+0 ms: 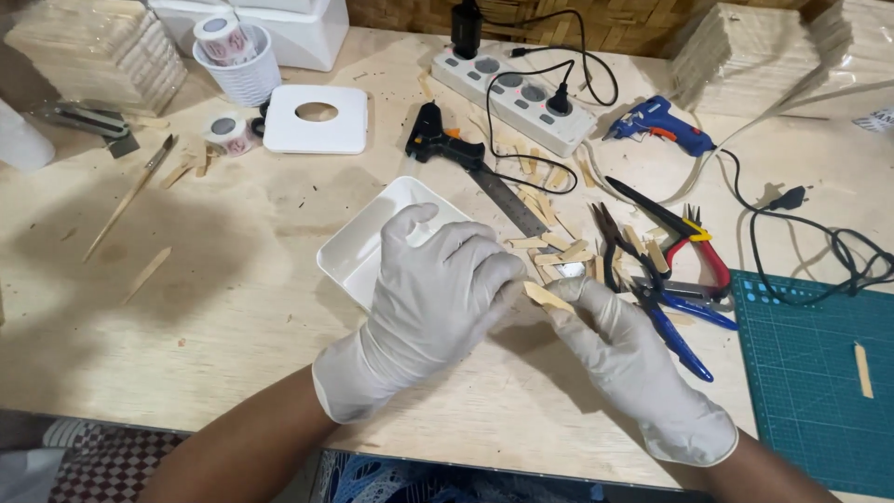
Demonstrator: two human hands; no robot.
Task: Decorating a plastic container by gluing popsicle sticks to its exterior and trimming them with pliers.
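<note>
Here, the gloved left hand (438, 298) and gloved right hand (624, 359) pinch one small wooden stick piece (548, 297) together, near the white tray (358, 256) and pliers (684, 321).

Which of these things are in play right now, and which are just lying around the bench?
In hand: left hand, right hand, small wooden piece, loose wood pieces, white tray.
Lying about: black glue gun, blue glue gun, power strip, pliers, cutting mat.

White gloves (438, 307), pale wood strip (548, 297) (teal grid mat (819, 373)).
</note>
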